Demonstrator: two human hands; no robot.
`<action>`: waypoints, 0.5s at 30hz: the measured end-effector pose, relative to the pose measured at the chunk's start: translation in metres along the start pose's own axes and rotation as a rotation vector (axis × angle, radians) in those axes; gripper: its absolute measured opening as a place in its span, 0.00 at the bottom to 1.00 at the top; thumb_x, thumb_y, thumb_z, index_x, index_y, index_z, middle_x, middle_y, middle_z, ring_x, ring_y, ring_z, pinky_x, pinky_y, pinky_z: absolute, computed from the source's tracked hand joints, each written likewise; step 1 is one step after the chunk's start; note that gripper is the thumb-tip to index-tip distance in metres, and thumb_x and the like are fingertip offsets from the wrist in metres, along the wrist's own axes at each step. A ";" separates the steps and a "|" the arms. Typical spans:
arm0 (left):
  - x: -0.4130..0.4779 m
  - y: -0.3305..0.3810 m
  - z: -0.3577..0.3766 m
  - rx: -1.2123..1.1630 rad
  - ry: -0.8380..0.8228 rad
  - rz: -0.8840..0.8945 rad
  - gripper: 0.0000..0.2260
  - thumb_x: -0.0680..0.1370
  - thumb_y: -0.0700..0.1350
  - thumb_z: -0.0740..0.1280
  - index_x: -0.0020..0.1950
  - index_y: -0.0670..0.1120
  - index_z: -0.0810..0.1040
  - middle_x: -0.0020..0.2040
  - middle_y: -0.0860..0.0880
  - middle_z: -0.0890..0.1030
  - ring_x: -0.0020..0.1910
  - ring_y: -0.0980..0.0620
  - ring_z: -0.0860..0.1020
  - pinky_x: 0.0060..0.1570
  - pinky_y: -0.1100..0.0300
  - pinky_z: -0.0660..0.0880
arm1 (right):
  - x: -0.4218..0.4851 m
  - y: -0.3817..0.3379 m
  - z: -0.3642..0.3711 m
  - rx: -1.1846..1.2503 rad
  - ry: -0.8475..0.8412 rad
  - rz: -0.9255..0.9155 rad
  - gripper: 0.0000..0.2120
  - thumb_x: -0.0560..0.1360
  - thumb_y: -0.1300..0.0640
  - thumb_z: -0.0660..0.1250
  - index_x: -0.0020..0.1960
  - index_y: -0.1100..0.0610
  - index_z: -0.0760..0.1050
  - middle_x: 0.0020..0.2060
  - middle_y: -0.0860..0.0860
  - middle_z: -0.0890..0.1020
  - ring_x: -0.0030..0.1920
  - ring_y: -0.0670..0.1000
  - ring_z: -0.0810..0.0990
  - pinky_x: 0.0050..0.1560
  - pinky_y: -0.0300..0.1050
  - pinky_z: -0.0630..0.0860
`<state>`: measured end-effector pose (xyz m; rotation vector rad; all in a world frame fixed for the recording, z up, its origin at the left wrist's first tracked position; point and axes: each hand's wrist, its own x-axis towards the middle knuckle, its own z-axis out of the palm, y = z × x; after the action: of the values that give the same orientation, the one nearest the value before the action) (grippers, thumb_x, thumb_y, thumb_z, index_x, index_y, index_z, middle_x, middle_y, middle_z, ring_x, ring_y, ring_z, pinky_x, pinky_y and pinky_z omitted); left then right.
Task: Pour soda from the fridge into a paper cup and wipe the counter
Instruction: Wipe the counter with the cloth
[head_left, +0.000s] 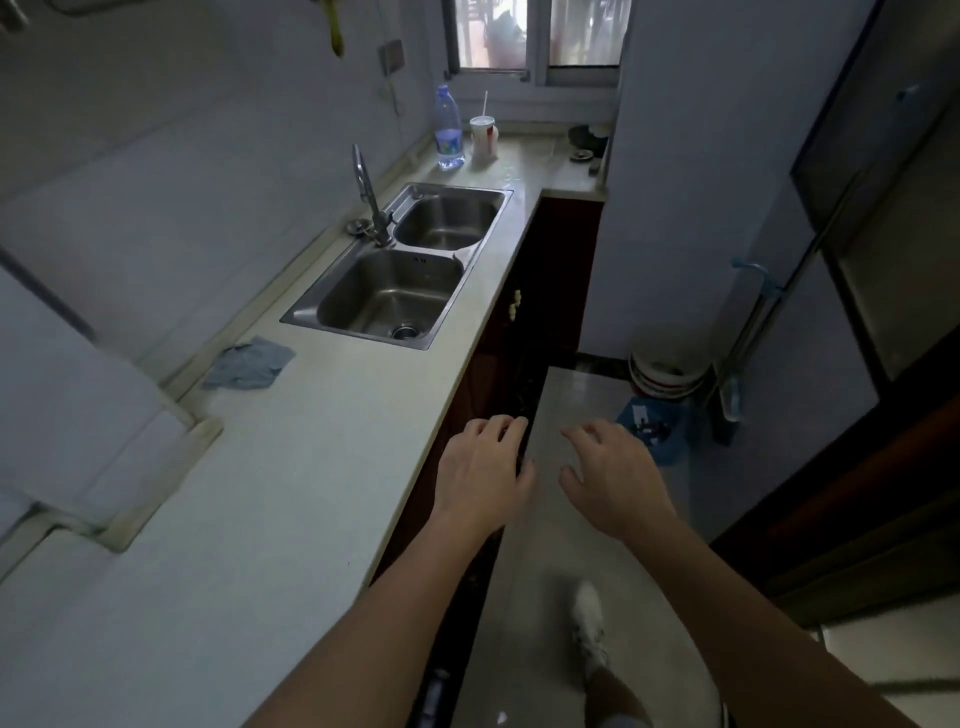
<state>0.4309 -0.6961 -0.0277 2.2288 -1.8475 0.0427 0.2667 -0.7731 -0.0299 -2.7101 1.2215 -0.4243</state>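
Observation:
A pale counter (291, 467) runs along the left wall. On it, near the wall, lies a crumpled blue-grey cloth (249, 364). At the counter's far end stands a white paper cup (483, 136) with a lid and straw, beside a clear plastic water bottle (449, 130). The tall pale fridge (670, 182) stands at the far right end of the counter, its door closed. My left hand (483, 473) hovers just past the counter's front edge, fingers apart, holding nothing. My right hand (615, 478) hangs beside it over the floor, also open and holding nothing. No soda container shows.
A steel double sink (405, 265) with a tap (370, 200) is set in the counter. Dark cabinet doors (519, 322) lie below. A round bin (667, 364), a blue dustpan (652, 426) and a mop handle (763, 312) stand on the floor at right.

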 end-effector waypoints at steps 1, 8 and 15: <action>0.015 -0.004 0.002 0.004 0.005 -0.019 0.23 0.79 0.54 0.62 0.72 0.48 0.71 0.66 0.50 0.77 0.62 0.48 0.76 0.55 0.53 0.76 | 0.018 0.006 0.002 0.017 -0.002 -0.017 0.18 0.70 0.54 0.73 0.58 0.58 0.79 0.48 0.56 0.82 0.47 0.58 0.80 0.47 0.50 0.77; 0.120 -0.031 0.009 0.035 0.004 -0.234 0.22 0.79 0.55 0.62 0.71 0.49 0.72 0.65 0.50 0.78 0.61 0.48 0.76 0.53 0.53 0.77 | 0.160 0.047 0.014 0.104 -0.047 -0.174 0.21 0.73 0.54 0.71 0.64 0.58 0.77 0.55 0.56 0.80 0.53 0.58 0.80 0.53 0.52 0.77; 0.168 -0.072 0.010 0.056 0.030 -0.518 0.22 0.77 0.54 0.63 0.69 0.49 0.73 0.65 0.49 0.78 0.61 0.45 0.77 0.54 0.50 0.76 | 0.272 0.032 0.041 0.188 -0.087 -0.396 0.22 0.71 0.54 0.72 0.64 0.58 0.76 0.55 0.55 0.80 0.54 0.56 0.79 0.53 0.53 0.78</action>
<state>0.5331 -0.8480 -0.0197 2.6540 -1.2165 0.0332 0.4284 -0.9978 -0.0230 -2.7630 0.5859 -0.4336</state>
